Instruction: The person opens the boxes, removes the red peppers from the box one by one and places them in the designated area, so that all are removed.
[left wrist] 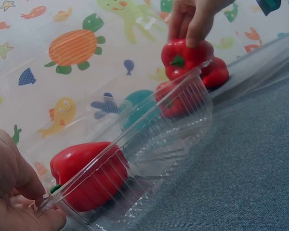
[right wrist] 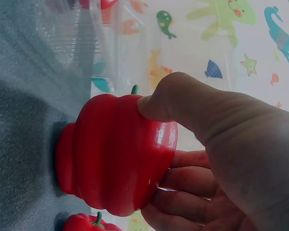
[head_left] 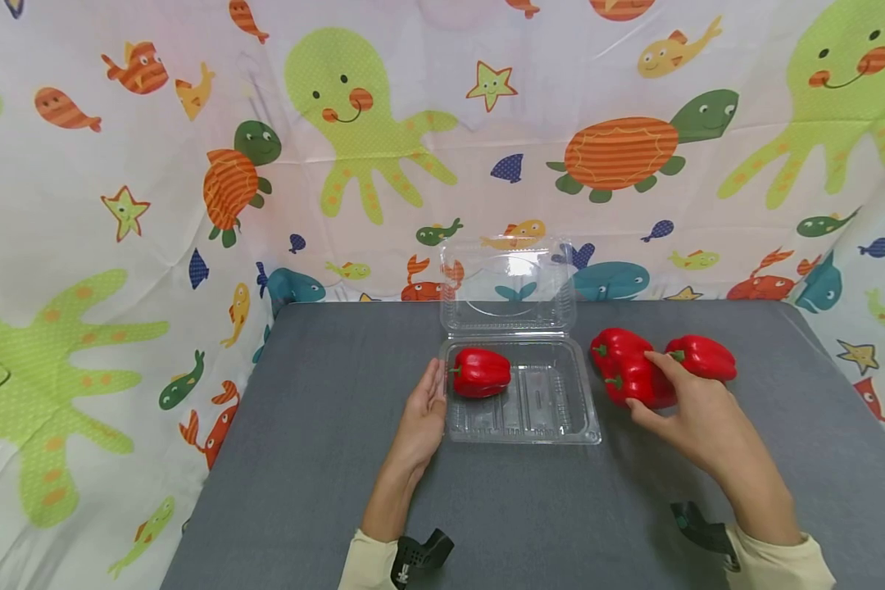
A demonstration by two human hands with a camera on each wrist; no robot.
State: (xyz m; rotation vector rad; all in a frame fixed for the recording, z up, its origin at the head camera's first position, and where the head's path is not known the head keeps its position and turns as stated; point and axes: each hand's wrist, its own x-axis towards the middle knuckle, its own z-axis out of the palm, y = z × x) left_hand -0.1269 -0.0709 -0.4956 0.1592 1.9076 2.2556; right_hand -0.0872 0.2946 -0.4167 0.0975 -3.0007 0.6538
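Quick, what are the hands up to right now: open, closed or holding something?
Left hand: holding the clear, rectangular plastic container by its edge.
Right hand: holding a glossy red, blocky bell pepper.

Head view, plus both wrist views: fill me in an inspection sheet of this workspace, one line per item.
Surface: grey tabletop.
Job's things: clear container, its lid open, with one red pepper in its left part; three more peppers to its right, one of them in hand.
Clutter: nothing seen.
Hands: left hand pinches the container's left rim; right hand holds a red pepper by thumb and fingers.
Cables: nothing seen.
Surroundings: fabric printed with sea animals, behind and at both sides.
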